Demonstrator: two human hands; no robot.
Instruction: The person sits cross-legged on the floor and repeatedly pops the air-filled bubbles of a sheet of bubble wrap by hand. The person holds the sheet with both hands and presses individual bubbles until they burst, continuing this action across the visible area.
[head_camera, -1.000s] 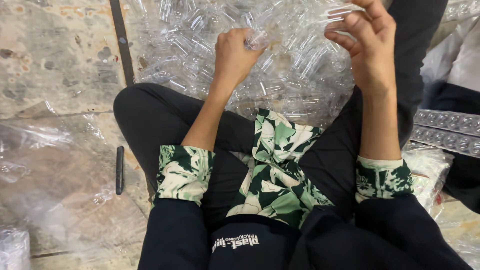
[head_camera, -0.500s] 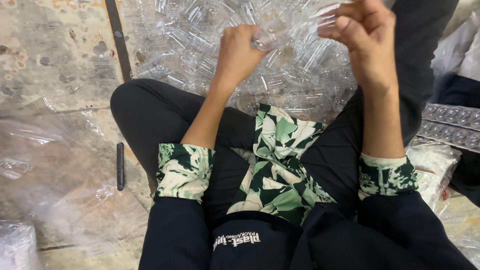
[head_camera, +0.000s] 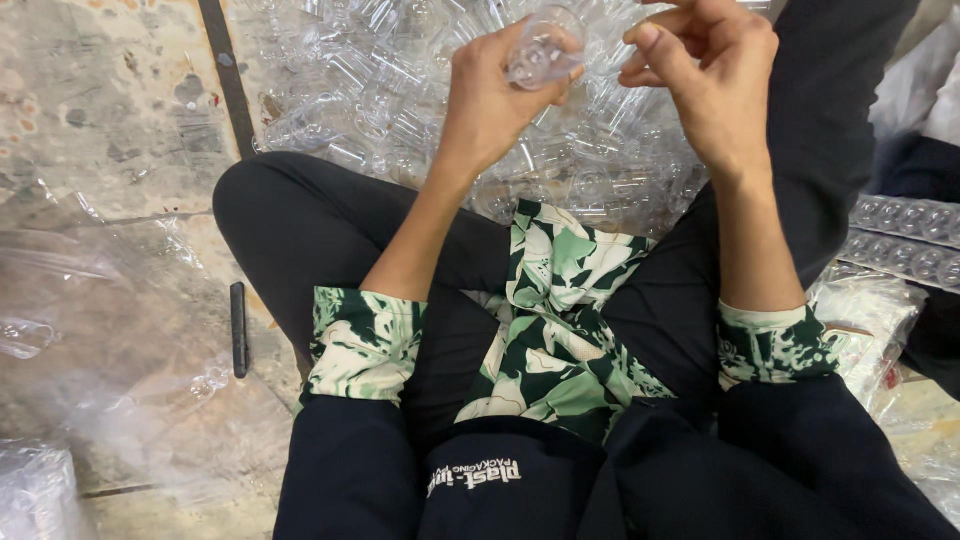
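Nearby, clear bottles (head_camera: 400, 80) heap beyond left hand (head_camera: 490, 100) gripping bottle (head_camera: 540, 50).

A small clear plastic cup (head_camera: 540, 50) sat pinched in the fingers of the left hand (head_camera: 495, 95), raised above the lap and tilted so its round mouth faced the camera. Just behind and below it lay a heap of clear plastic cups (head_camera: 400, 90), glossy and see-through, jumbled at all angles on the floor between the knees.
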